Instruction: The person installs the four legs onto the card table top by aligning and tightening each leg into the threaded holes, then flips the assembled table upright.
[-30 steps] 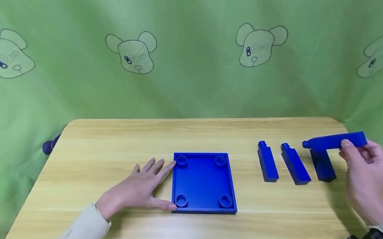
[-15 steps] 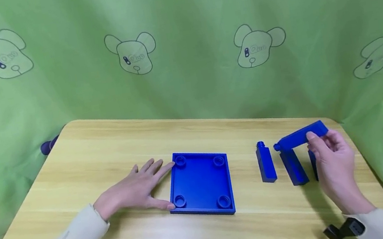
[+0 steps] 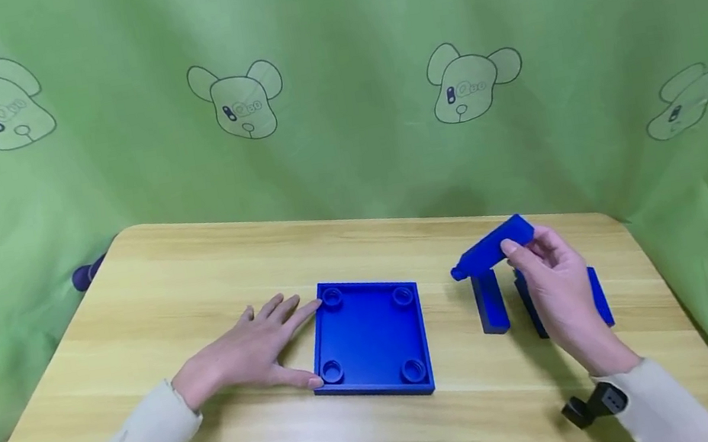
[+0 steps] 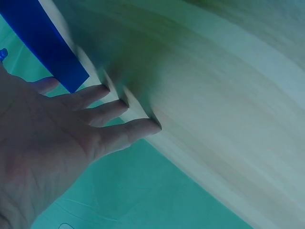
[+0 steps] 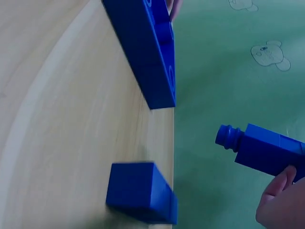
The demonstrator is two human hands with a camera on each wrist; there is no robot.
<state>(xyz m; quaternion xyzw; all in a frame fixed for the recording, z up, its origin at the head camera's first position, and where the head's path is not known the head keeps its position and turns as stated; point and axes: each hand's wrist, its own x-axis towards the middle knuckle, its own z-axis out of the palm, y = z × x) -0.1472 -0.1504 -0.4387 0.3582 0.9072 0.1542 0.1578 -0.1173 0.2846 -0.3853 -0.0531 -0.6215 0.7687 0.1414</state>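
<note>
A square blue tabletop (image 3: 370,338) lies on the table with its raised rim and round corner sockets facing up. My left hand (image 3: 250,353) is spread flat at its left side, thumb and forefinger touching the edge. In the left wrist view, straight fingers (image 4: 121,133) lie beside the blue tabletop's side (image 4: 47,45). My right hand (image 3: 559,289) pinches a blue table leg (image 3: 493,245) by its plain end, raised above the table. The leg's threaded tip (image 5: 228,137) points left and slightly down. Beneath it lies another leg (image 3: 491,307); my right hand partly hides two more legs (image 3: 600,298).
The wooden table (image 3: 196,277) has rounded far corners. A green curtain (image 3: 358,158) printed with bear heads hangs behind and around it. A black strap device (image 3: 595,404) sits on the right wrist. A dark round object (image 3: 85,276) shows past the left edge.
My right hand has carried the leg leftward, from over the rightmost lying leg to over the leftmost one, and its tip now slants further down. The left hand and tabletop have stayed put.
</note>
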